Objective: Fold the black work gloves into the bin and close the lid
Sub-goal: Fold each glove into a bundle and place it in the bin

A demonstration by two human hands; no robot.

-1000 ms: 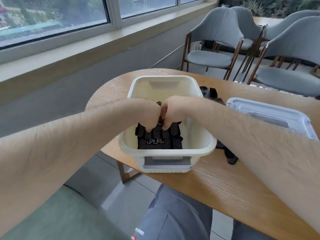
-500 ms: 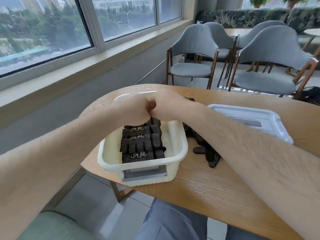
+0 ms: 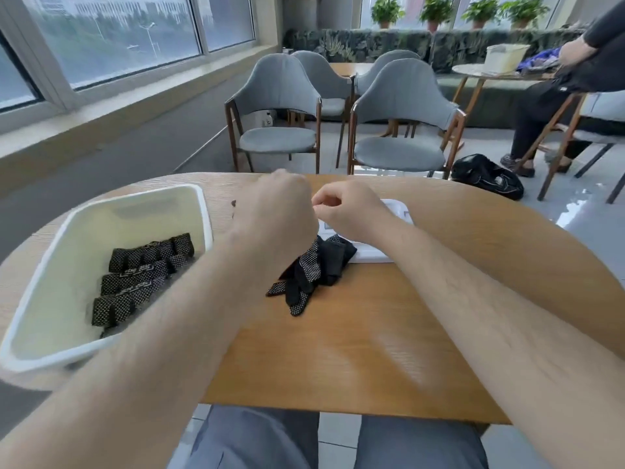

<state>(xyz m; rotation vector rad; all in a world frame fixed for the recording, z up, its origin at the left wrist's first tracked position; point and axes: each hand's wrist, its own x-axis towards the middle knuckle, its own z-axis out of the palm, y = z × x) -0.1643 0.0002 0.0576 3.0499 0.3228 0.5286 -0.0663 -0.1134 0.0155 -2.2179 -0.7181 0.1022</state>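
Under left hand (image 3: pixel 274 214), gloves (image 3: pixel 318 272) slanting near-left; right hand (image 3: pixel 348 211) curled, both grips unclear

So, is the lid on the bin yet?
No, the bin stands open with folded gloves inside, and the lid lies on the table beside it.

The table (image 3: pixel 372 333) was seen to be of light wood, its grain plainly shown and its smooth top marked by soft patches of glare. The bin (image 3: pixel 111 211) was made of cream plastic, smooth and faintly glossy, and the lid (image 3: pixel 397 209) of white plastic. The gloves (image 3: pixel 142 275) were of black knitted cloth, matt and studded with small pale dots. The chairs (image 3: pixel 399 106) were covered in grey matt cloth and framed in dark polished wood. The floor (image 3: pixel 568 211) was laid with glossy pale tiles. The trousers (image 3: pixel 257 438) were of grey matt cloth.
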